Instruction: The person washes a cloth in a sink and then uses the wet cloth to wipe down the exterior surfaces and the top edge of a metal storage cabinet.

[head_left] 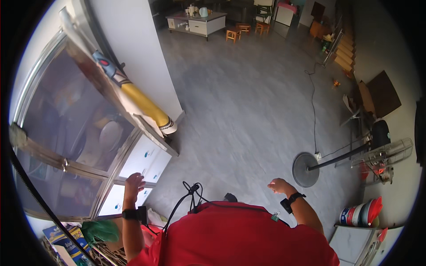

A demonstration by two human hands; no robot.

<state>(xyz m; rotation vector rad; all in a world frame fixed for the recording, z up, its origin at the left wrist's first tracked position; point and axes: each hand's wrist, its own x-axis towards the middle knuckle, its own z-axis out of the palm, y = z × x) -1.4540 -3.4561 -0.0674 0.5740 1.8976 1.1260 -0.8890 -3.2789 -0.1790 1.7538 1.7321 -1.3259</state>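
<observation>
While left hand [133, 182] rests spread on white cabinet door [144, 156] | right hand [278, 185] loosely curled, empty | step looks like opening door; next needs edge grip.

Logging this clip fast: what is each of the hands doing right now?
Left hand: open, fingers on the white cabinet door.
Right hand: loosely curled, holding nothing.

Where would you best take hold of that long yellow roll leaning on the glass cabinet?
Probably around the yellow middle of the roll, fingers wrapping it from the open room side. It lies slanted along the cabinet edge, glass behind it, so that side is free. The left hand is nearest.
</observation>
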